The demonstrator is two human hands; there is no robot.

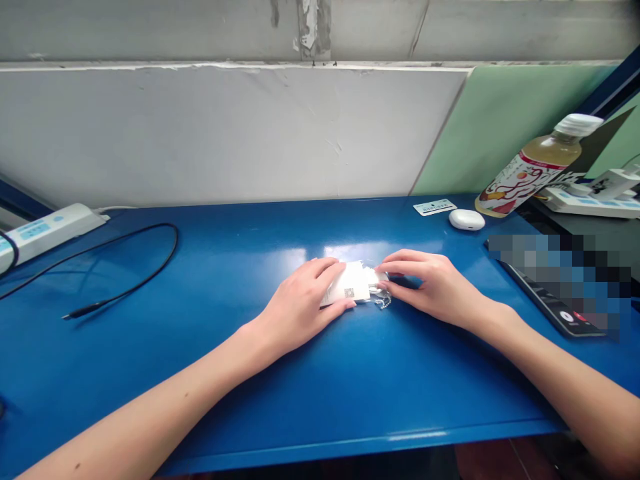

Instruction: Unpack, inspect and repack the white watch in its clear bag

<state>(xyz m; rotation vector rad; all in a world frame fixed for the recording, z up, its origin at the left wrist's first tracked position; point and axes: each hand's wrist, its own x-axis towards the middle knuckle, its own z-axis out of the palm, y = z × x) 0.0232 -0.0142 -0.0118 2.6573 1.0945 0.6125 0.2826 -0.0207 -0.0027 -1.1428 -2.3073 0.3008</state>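
Near the middle of the blue table (240, 267), my left hand (305, 293) is closed around a white card (353, 283) with a small printed square code on it. My right hand (425, 280) pinches a small white piece (374, 279) at the card's right edge, between thumb and fingers. What exactly this piece is, I cannot make out. Clear plastic shows around it, and a short ball chain (383, 300) lies just below, by my right thumb. Glare washes out part of the card.
Left: a white power strip (55, 230) and a black cable (120, 303). Right: a printed card (434, 207), a white earbud case (467, 220), a drink bottle (535, 170) leaning, a phone (565, 327) with a blurred screen, and another power strip (590, 203). A wall stands behind.
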